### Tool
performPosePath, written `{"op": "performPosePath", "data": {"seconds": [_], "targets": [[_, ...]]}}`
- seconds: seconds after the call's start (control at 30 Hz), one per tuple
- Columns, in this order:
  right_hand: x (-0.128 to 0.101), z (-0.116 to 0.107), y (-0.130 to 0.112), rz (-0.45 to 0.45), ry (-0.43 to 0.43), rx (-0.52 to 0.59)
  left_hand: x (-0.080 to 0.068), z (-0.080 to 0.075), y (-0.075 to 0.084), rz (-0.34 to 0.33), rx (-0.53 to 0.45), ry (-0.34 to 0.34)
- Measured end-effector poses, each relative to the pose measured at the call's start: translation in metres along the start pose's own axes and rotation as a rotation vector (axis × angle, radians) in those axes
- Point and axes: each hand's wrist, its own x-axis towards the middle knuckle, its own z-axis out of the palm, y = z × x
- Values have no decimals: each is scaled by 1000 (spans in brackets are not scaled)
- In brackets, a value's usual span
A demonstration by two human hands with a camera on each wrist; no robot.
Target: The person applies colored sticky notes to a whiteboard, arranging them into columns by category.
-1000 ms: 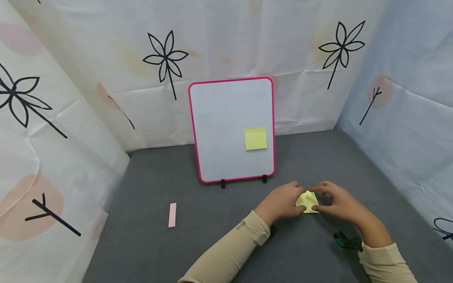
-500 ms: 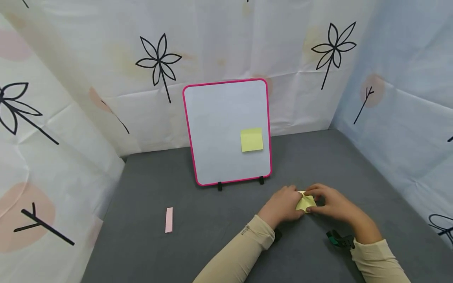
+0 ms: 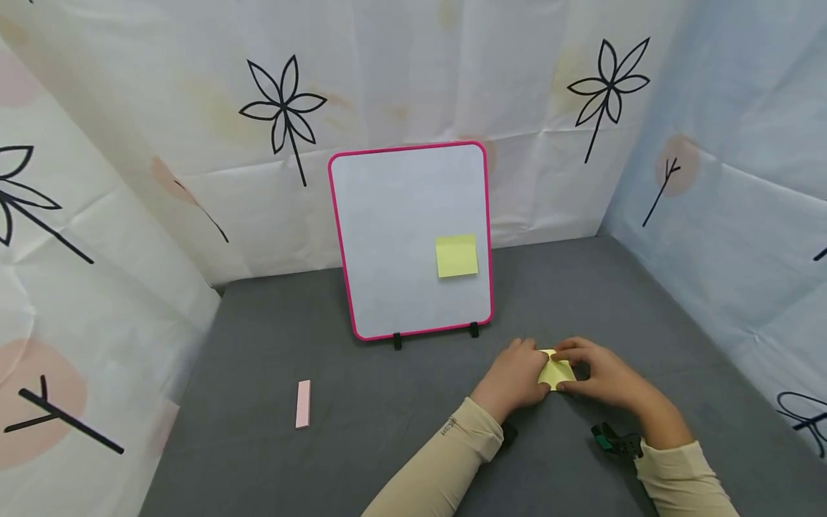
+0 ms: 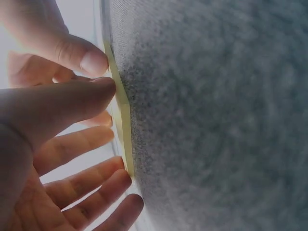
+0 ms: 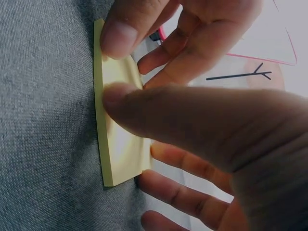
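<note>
— What's at the middle of the mat (image 3: pixel 362 445)?
— A whiteboard (image 3: pixel 400 237) with a pink frame, upright on two black feet, one yellow note (image 3: pixel 456 255) stuck at its four o'clock corner.
— And the hands?
— At five o'clock from the board: the left hand (image 3: pixel 513 377) and right hand (image 3: pixel 604 373) meet over a yellow pad (image 3: pixel 555 373), fingers pinching it from both sides.
— Anything else?
— A pink strip (image 3: pixel 302 404) at eight o'clock, well apart — flat on the mat.
</note>
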Motion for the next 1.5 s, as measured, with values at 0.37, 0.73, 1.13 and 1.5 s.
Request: {"op": "performPosePath", "data": {"seconds": [0.37,0.73,1.13,1.5], "targets": [[2,-6,0,-20,-6,-7,0,-6,-4,12,23,11],[1,-6,0,-24,4,16,-2,-3,-1,-2,-28,8],[0,5,7,-44,56,62,-2,-4,-7,-2,-51,-25],[1,6,4,-28,72,46,-6,-5,-13,42,-132,51]]}}
